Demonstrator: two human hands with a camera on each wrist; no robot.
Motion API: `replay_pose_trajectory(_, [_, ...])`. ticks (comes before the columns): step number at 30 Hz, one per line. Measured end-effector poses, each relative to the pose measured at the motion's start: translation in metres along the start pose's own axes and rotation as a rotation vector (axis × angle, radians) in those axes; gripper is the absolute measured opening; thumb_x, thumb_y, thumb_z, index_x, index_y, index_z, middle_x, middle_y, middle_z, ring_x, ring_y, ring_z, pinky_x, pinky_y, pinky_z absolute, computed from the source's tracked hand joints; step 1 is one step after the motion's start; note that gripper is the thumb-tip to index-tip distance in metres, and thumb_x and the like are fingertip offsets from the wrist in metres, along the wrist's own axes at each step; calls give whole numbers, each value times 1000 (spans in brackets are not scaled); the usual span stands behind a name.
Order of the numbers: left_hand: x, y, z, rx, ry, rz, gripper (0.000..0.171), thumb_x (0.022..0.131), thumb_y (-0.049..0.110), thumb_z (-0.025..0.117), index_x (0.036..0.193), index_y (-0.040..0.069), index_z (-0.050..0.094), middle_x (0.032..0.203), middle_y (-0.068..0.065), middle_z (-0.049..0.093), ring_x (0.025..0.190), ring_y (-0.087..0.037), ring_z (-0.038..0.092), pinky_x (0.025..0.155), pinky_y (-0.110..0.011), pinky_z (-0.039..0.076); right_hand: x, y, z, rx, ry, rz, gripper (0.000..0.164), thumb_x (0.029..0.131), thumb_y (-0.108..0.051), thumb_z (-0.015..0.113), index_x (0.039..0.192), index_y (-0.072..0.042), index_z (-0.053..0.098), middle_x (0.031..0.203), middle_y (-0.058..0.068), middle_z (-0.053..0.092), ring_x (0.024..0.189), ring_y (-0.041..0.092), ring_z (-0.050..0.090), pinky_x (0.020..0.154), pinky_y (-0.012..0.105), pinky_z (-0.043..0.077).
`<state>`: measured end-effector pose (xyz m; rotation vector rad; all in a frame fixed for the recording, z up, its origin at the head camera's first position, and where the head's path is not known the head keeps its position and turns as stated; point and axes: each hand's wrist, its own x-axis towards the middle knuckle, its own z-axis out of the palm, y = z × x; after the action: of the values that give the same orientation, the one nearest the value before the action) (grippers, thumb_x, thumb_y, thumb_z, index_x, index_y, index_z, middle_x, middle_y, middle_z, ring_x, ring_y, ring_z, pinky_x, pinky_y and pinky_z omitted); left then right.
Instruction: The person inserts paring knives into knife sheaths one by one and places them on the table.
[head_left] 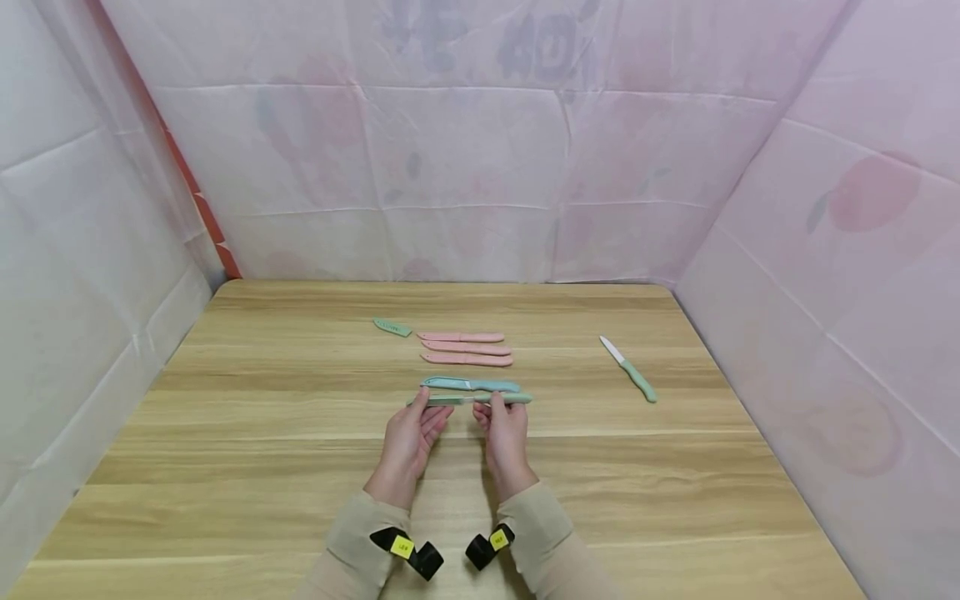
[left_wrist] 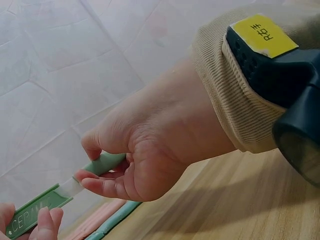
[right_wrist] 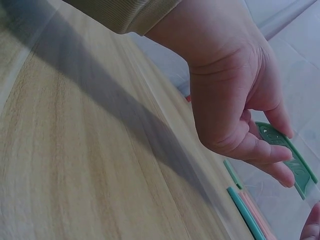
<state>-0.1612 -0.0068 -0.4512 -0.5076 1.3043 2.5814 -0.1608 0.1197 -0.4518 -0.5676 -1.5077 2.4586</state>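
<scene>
My left hand (head_left: 407, 437) pinches a green blade sheath (left_wrist: 36, 212) marked with raised letters. My right hand (head_left: 506, 435) grips the green handle of a paring knife (left_wrist: 107, 163). In the left wrist view, the knife's white blade lies partly inside the sheath, with a short length bare near the handle. Just beyond both hands in the head view lies a light blue sheathed knife (head_left: 471, 384). Farther back, three pink sheathed knives (head_left: 467, 360) lie side by side.
A loose green sheath (head_left: 392, 327) lies at the back left of the pink knives. Over on the right is an unsheathed green-handled knife (head_left: 628, 369), its white blade pointing away. Pale printed sheets (head_left: 465, 167) enclose the wooden table (head_left: 262, 467) at the back and sides.
</scene>
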Motion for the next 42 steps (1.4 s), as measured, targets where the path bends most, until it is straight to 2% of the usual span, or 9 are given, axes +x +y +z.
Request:
replay_pose_trajectory(12, [0,0,0,5,-5,-7,41,98,29,49,119,-6,49,84,-6,67,84,-13,67,68,-18,53,2,1,1,2,-4,3,23,98,-4,40,116,8,34,82,9,53,63,8,59,60,17,52])
replay_pose_trajectory(24, [-1,-4,-2,4,-4,-5,42,98,29,48,121,-7,47,85,-6,67,84,-13,67,70,-18,53,-1,5,-1,-9,-6,11,18,95,-3,41,111,5,37,82,9,54,63,8,58,59,17,52])
replay_pose_trajectory(42, [-1,-5,-1,3,-14,-7,43,99,29,48,121,-8,47,84,-5,67,84,-13,67,69,-18,53,-1,5,0,-18,-12,22,25,96,-3,40,117,9,35,84,8,53,64,7,57,60,17,52])
